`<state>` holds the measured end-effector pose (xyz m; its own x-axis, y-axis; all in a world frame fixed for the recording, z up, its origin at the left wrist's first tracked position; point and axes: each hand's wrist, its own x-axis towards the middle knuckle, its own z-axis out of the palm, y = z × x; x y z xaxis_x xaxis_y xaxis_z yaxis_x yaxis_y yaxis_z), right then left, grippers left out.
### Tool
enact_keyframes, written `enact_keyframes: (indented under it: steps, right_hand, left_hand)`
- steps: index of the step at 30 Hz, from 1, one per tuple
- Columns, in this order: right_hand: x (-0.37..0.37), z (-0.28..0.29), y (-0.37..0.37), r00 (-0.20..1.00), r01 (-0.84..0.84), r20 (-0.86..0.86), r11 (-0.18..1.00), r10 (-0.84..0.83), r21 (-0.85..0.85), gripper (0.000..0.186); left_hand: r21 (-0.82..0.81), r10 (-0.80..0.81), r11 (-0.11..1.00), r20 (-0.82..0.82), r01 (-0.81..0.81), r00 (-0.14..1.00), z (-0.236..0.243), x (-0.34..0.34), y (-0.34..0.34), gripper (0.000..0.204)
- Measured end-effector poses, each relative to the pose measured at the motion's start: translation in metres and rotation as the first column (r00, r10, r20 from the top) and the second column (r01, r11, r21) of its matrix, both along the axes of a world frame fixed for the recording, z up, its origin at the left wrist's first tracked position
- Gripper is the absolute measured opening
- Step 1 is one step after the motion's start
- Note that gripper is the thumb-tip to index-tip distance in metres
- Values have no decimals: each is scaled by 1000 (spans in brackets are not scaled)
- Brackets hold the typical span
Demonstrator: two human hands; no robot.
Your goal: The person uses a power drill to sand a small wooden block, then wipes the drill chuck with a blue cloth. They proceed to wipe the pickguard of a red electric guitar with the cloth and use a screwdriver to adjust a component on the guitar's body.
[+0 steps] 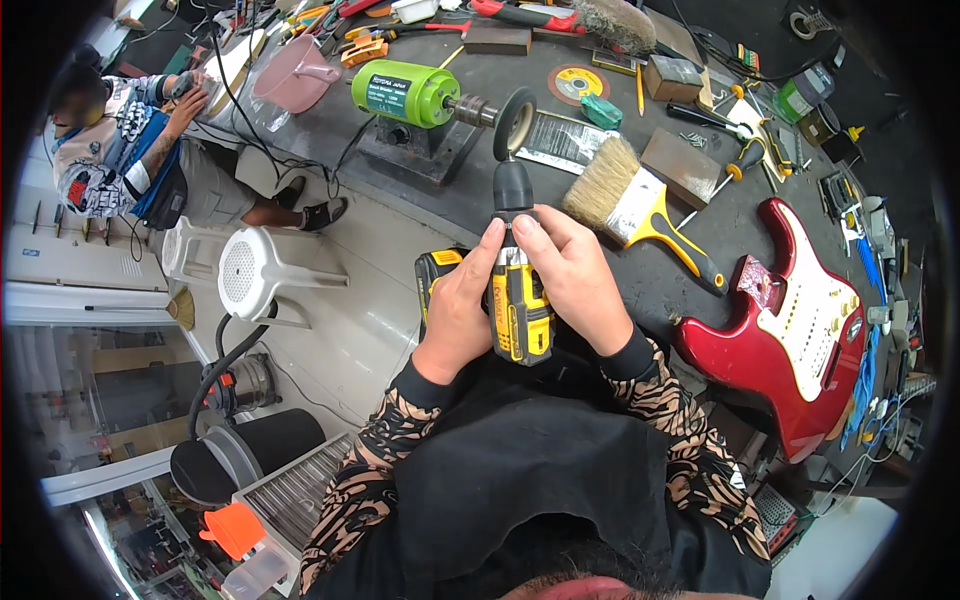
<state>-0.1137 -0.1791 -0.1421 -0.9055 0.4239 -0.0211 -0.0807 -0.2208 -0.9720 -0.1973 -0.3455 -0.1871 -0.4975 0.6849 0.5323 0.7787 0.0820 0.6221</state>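
Left hand (460, 308) and right hand (582, 280) meet, fingers (481, 262) wrapped around a yellow-black drill (520, 312), forearms (372, 462) angled inward.

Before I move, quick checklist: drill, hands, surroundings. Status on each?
1. Left hand and right hand both on the drill: ok.
2. Drill chuck apart from the grinder's wheel: cannot tell, they overlap in view.
3. Wheel at standstill: cannot tell from one still.
4. Paintbrush clear of both hands: ok.
5. Red guitar body clear of the drill: ok, off to the right.
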Motion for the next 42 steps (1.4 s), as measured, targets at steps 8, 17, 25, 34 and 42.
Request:
enact_keyframes:
  steps: [8, 17, 25, 34, 42]
  right_hand:
    - [4, 1, -1, 999, 4, 32, 993, -8, 118, 41]
    - [4, 3, 0, 999, 2, 37, 990, -7, 139, 42]
    - [4, 1, 1, 997, -13, 71, 980, -2, 200, 43]
    - [4, 2, 0, 998, -18, 68, 980, 4, 196, 43]
    - [5, 7, 0, 996, -30, 87, 974, 10, 226, 45]
  left_hand:
    - [14, 4, 1000, -31, -3, 1000, -1, 1, -3, 96]
    - [-1, 14, 1000, -10, -14, 1000, 4, 3, -5, 96]
    - [-13, 17, 1000, 9, -17, 1000, 1, 3, -7, 96]
    - [-15, 20, 1000, -2, -20, 1000, -1, 2, -9, 95]
    - [-8, 22, 1000, -16, -22, 1000, -1, 2, -9, 96]
